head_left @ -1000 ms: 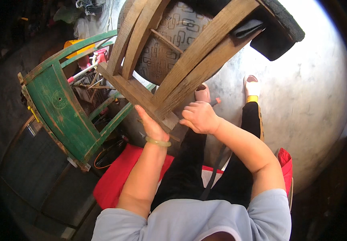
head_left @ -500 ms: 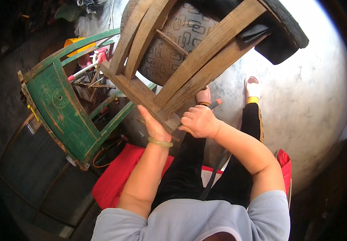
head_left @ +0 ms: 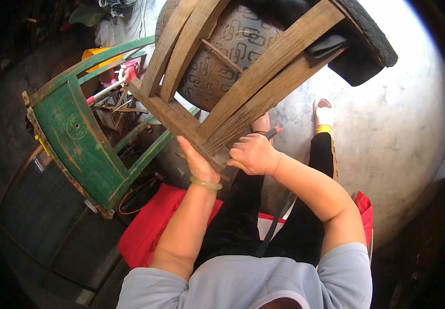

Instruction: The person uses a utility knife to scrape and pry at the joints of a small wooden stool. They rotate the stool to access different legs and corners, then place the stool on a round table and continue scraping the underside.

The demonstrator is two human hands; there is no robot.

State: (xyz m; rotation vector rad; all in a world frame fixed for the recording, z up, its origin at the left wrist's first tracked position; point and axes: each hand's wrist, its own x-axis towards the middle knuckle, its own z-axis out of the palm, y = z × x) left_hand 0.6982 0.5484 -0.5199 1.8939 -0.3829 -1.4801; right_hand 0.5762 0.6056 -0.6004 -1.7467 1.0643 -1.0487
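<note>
A bare wooden chair frame [head_left: 178, 116] lies tilted in front of me, with a patterned round cushion [head_left: 227, 56] behind its slats. My left hand [head_left: 197, 164], a pale green bangle at its wrist, grips the near end of the frame's crossbar, its fingers partly hidden by the wood. At the same corner, my right hand [head_left: 255, 154] is closed around a hand tool with a dark handle and orange-red end [head_left: 274, 132]. That tool points toward the crossbar's corner; its working tip is mostly hidden, so its exact kind is unclear.
A worn green wooden chair part [head_left: 80, 139] stands at the left, near a yellow container [head_left: 96, 57] and pink-and-white items [head_left: 124, 74]. Black padding [head_left: 361, 46] hangs at the frame's far right. Red cloth [head_left: 150, 226] lies beside my legs; grey floor [head_left: 387, 134] stretches right.
My right hand and the tool have shifted slightly left and toward the crossbar's corner. The wooden frame has moved very slightly; my left hand keeps its place on it.
</note>
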